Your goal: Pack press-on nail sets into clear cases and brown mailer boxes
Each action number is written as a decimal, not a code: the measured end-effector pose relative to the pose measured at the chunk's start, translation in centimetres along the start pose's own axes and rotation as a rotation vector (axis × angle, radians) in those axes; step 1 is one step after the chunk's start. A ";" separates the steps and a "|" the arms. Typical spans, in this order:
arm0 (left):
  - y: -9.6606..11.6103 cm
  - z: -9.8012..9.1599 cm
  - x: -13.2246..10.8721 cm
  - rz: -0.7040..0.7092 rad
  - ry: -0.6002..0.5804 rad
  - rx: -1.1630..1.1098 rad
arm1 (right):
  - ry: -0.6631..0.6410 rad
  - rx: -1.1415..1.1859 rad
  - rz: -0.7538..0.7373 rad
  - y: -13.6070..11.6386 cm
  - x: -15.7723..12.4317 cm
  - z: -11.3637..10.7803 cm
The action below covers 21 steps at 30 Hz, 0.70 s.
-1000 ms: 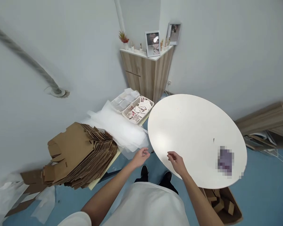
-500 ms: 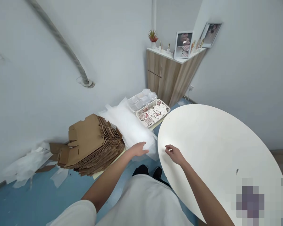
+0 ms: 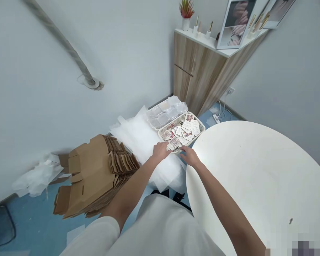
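A cream plastic basket (image 3: 202, 128) with a perforated rim holds many small printed cards (image 3: 187, 125). My left hand (image 3: 160, 151) is at its near left corner, fingers closed over the rim. My right hand (image 3: 190, 156) is by the near edge, its fingertips touching or almost touching the rim and its thumb apart below. No card is visibly in either hand. Behind the basket lies a clear plastic container (image 3: 164, 111) with compartments. White foam sheets (image 3: 138, 133) are piled beneath and left of my left hand.
A stack of flat brown cardboard boxes (image 3: 92, 167) stands to the left. The round white table (image 3: 256, 170) fills the right side. At the back is a wooden cabinet (image 3: 200, 67) with picture frames and a plant. A power strip (image 3: 216, 118) with cables lies on the blue floor.
Both hands have moved forward from beside the table to the basket's near edge. My view has shifted closer to the basket and cabinet.
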<state>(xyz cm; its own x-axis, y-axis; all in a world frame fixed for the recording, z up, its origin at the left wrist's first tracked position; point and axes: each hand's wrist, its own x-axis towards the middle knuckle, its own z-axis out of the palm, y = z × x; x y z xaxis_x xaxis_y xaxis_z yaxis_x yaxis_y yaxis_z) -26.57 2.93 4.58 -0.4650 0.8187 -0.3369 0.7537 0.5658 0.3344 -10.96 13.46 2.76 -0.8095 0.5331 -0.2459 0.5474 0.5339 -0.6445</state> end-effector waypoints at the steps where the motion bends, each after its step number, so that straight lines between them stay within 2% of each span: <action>1: -0.2 0.0 1.0 0.002 -0.002 0.012 | -0.007 -0.026 -0.001 -0.1 1.0 0.2; 5: -0.6 0.3 4.4 0.003 -0.051 0.024 | -0.029 -0.114 0.031 -0.4 4.3 1.2; 9: -0.4 1.1 6.5 0.020 -0.100 0.029 | -0.021 -0.183 0.067 -0.4 6.5 2.0; 13: -0.2 1.9 7.4 0.060 -0.104 0.046 | -0.024 -0.215 0.080 -0.1 7.5 2.8; 21: -0.2 2.4 7.8 0.110 -0.093 0.047 | -0.011 -0.313 0.167 -0.5 7.8 3.7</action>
<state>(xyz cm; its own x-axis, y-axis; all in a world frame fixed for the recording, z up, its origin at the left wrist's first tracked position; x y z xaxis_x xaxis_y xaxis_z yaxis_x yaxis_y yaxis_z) -29.25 8.93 -0.26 -0.3356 0.8614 -0.3812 0.8194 0.4666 0.3331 -18.38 14.92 -1.54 -0.7047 0.6236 -0.3384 0.7095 0.6162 -0.3419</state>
